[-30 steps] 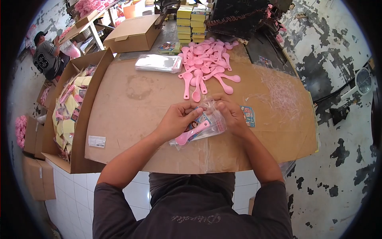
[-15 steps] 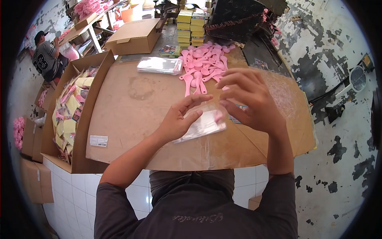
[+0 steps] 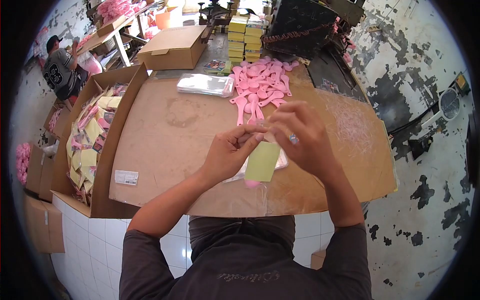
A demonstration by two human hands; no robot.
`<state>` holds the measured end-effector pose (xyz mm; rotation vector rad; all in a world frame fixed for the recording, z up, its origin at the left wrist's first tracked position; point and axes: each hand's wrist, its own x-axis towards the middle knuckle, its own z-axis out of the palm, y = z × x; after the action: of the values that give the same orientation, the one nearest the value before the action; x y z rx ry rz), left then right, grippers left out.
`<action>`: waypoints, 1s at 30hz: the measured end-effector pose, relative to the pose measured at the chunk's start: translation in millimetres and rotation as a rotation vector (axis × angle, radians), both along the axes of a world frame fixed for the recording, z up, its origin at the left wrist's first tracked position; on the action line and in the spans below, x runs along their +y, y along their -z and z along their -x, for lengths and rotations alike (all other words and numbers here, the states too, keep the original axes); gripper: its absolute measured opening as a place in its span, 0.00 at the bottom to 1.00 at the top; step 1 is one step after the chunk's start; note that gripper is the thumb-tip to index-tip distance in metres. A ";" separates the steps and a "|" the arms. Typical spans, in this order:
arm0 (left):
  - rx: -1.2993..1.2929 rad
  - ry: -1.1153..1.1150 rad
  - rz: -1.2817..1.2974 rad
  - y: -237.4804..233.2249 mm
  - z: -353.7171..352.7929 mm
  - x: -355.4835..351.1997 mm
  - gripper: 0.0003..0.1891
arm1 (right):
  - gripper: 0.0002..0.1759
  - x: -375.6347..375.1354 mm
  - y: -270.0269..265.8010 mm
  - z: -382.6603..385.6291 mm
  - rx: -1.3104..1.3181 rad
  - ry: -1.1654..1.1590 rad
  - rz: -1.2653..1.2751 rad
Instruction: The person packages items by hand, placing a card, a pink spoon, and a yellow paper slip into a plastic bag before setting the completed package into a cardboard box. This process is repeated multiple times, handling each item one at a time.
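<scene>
- The left half of the counter [image 3: 165, 150] lies bare, from the open carton [image 3: 90, 145] at its left edge across to the left hand [image 3: 227, 150].
- The middle of the near edge is blocked, because the left hand and the right hand [image 3: 305, 137] pinch a packet [image 3: 262, 161] there.
- Pink spoons [image 3: 260, 85] and a stack of clear bags [image 3: 206, 84] crowd the far edge.
- Plastic shreds [image 3: 350, 122] litter the right side, but the near right corner is open.

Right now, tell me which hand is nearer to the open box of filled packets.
Left. The left hand pinches the packet on the side towards the open box, though apart from it; the right hand pinches the packet's other side, farther from the box.
</scene>
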<state>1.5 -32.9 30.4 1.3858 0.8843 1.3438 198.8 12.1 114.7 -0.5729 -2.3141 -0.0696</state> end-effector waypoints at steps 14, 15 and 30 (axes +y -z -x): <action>0.440 -0.063 -0.134 3.2 -0.9 -2.5 0.17 | 0.03 34.4 22.0 -11.7 -0.045 0.041 0.164; 0.337 -0.044 -0.068 3.3 -0.5 -2.4 0.17 | 0.03 36.0 16.0 -28.7 0.020 -0.022 0.453; 0.015 0.035 0.182 12.2 -1.3 12.3 0.18 | 0.20 97.0 73.3 -232.3 0.005 0.768 0.067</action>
<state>2.9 -20.6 18.2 1.2661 0.9630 1.1971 431.1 109.1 41.4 -1.4579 -1.9699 -0.3497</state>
